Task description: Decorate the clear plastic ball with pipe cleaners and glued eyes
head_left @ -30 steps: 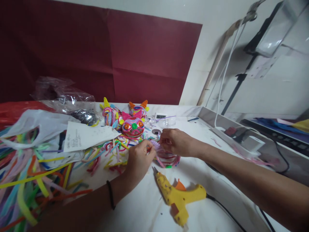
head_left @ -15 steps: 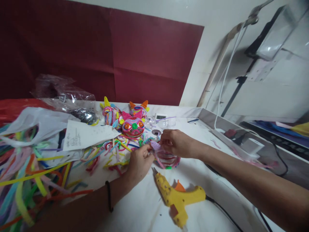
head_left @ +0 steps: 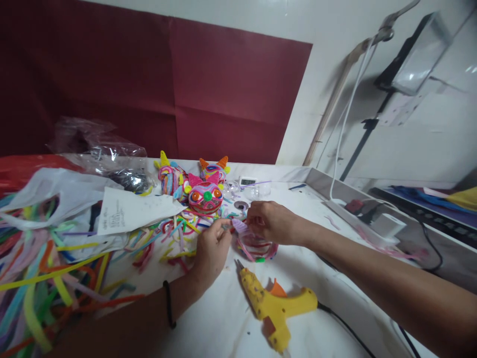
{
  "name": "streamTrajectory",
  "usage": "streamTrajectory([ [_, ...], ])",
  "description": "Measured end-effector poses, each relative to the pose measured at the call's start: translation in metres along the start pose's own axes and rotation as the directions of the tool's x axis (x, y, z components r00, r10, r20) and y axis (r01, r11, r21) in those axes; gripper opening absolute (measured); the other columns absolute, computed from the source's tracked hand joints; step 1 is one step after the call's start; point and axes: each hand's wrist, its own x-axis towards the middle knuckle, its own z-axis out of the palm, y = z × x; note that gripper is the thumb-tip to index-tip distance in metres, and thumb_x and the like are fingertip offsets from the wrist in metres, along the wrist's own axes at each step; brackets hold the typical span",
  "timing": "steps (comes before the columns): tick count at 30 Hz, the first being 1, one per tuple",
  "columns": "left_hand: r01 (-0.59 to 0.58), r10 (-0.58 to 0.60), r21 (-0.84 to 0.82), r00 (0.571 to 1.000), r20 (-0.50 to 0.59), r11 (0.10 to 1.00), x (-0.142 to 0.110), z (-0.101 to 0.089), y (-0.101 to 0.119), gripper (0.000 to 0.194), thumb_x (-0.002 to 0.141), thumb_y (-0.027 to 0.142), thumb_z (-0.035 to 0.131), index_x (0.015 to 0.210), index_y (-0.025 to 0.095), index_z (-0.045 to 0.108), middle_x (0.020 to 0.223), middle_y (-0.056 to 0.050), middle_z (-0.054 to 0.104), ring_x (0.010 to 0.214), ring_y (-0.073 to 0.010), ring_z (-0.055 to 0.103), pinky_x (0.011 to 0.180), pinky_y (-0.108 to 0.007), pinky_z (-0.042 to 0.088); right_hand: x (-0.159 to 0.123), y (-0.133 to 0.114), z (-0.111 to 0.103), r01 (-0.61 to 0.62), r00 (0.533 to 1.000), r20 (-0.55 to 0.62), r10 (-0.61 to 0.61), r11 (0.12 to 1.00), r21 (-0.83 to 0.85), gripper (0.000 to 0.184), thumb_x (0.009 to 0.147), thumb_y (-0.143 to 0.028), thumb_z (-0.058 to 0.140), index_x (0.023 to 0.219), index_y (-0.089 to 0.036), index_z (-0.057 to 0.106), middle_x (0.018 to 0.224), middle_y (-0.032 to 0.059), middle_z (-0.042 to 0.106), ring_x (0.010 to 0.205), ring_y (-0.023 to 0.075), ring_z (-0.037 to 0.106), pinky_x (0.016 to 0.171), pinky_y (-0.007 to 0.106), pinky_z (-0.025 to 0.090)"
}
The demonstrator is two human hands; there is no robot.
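Observation:
A clear rounded ornament (head_left: 257,244) trimmed with pink and red pipe cleaners, with a green spot low on its front, stands on the white table. A lilac pipe-cleaner ear (head_left: 239,226) rises at its upper left. My right hand (head_left: 274,222) comes over the top of the ornament with its fingers curled onto it, hiding part of the upper side. Just left of the ear is my left hand (head_left: 213,247), thumb and forefinger pinched around something small and unclear. A yellow glue gun (head_left: 278,308) lies in front, its nozzle pointing toward the ornament.
Finished animal-faced ornaments (head_left: 205,196) stand behind, amid pipe-cleaner scraps. On the left are loose pipe cleaners (head_left: 40,278), a white bag (head_left: 59,191) and a paper sheet (head_left: 130,211). A small digital display (head_left: 247,181) stands at the back; a charger (head_left: 387,226) sits right.
My left hand has drawn a little to the left, away from the lilac ear. The right hand and the ornament stay almost in place.

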Motion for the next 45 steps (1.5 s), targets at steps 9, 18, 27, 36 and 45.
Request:
streamTrajectory([
  [9,-0.016,0.015,-0.041,0.999,-0.029,0.999,0.007,-0.004,0.001,0.023,0.081,0.031,0.046,0.076,0.018,0.065,0.066,0.001,0.061,0.063,-0.0140,0.052,0.060,-0.023,0.038,-0.001,-0.001,-0.002,-0.015,1.000,0.006,0.015,1.000,0.011,0.018,0.074,-0.007,0.057,0.080,-0.016,0.071,0.083,0.0055,0.070,0.070,0.0143,0.062,0.062,0.020,0.042],
  [18,-0.130,0.130,-0.008,0.991,0.002,0.991,0.005,-0.002,0.006,0.028,0.084,0.038,0.052,0.087,0.018,0.072,0.049,0.007,0.035,0.049,-0.0111,0.033,0.049,-0.023,0.026,-0.002,0.000,-0.001,-0.010,1.000,-0.011,0.010,0.999,0.030,0.017,0.073,-0.007,0.057,0.080,-0.016,0.070,0.082,0.0052,0.070,0.068,0.0136,0.060,0.061,0.020,0.041],
  [27,-0.137,0.137,-0.018,0.991,-0.008,0.990,0.006,0.000,0.006,0.028,0.084,0.037,0.052,0.086,0.018,0.071,0.050,0.006,0.036,0.049,-0.0110,0.033,0.049,-0.023,0.027,-0.005,0.002,-0.005,-0.047,0.999,-0.014,0.049,0.994,0.100,0.019,0.073,-0.007,0.057,0.083,-0.015,0.071,0.079,0.0050,0.071,0.069,0.0145,0.063,0.061,0.020,0.043],
  [36,-0.138,0.138,0.031,0.990,-0.007,0.990,0.006,-0.001,0.004,0.028,0.085,0.036,0.051,0.090,0.017,0.071,0.051,0.007,0.034,0.048,-0.0105,0.032,0.049,-0.023,0.025,-0.015,0.009,-0.012,-0.025,0.991,-0.121,0.054,0.974,0.223,0.018,0.073,-0.006,0.057,0.081,-0.017,0.070,0.079,0.0026,0.070,0.070,0.0140,0.061,0.064,0.022,0.043],
  [45,-0.150,0.150,-0.024,0.989,-0.008,0.988,0.007,0.001,0.001,0.029,0.085,0.039,0.053,0.094,0.017,0.070,0.052,0.008,0.028,0.048,-0.0102,0.031,0.048,-0.023,0.024,-0.028,0.019,-0.020,-0.025,0.964,-0.240,0.113,0.941,0.338,0.011,0.076,-0.016,0.056,0.078,-0.017,0.067,0.074,0.0013,0.069,0.068,0.0141,0.061,0.063,0.024,0.043],
])
